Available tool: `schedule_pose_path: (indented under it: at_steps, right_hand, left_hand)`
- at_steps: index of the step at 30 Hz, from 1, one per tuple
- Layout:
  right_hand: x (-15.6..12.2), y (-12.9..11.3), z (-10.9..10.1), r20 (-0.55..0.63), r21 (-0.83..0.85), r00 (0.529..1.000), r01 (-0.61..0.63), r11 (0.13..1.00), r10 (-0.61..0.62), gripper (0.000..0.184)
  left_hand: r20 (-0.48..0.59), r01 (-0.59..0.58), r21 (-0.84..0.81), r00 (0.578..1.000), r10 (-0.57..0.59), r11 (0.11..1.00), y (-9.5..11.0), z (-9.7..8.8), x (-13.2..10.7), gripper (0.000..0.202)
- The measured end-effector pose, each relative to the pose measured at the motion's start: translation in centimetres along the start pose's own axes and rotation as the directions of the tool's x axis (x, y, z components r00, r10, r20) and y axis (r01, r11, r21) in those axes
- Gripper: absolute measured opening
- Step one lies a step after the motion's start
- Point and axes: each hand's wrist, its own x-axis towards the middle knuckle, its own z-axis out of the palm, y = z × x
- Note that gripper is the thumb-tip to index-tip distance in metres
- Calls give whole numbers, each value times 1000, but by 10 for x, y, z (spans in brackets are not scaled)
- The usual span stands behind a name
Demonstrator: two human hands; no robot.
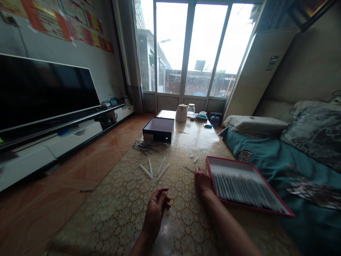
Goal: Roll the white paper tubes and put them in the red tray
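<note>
Though blurred, the tray [231, 164] beside the right hand [203, 181] looks pen-filled.

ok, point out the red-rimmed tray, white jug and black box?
red-rimmed tray [212, 178]: head view, on the rim
white jug [181, 113]: head view, on the body
black box [159, 135]: head view, on the front face

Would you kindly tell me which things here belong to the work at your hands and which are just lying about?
At the work: left hand, right hand, white plastic tubes, red-edged tray of thin rods, black box.
Lying about: white jug, glass jar, television, pillow.
</note>
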Motion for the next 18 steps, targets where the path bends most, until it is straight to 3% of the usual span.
schedule_pose_path:
  at_steps: [7, 9, 12, 15, 18]
  right_hand:
    - [-67, -3, -20, -52, 82, 999, 12, 997, -8, 21]
    - [-89, -1, -22, -69, 261, 997, -1, 965, 19, 21]
    - [-110, 4, -22, -90, 494, 993, -26, 869, 81, 23]
    - [-117, 9, -20, -128, 601, 984, -23, 799, 124, 29]
    - [-119, 10, -18, -145, 632, 980, -13, 775, 134, 35]
  left_hand:
    - [9, -27, 80, 1000, 26, 996, 1, 5, -6, 29]
    - [52, -64, 170, 997, 55, 983, 3, 13, -13, 27]
    - [203, -165, 346, 974, 98, 924, 8, 28, -19, 24]
    - [266, -336, 576, 939, 218, 745, 15, 36, -4, 19]
    - [251, -407, 814, 890, 381, 415, 23, 32, 30, 29]
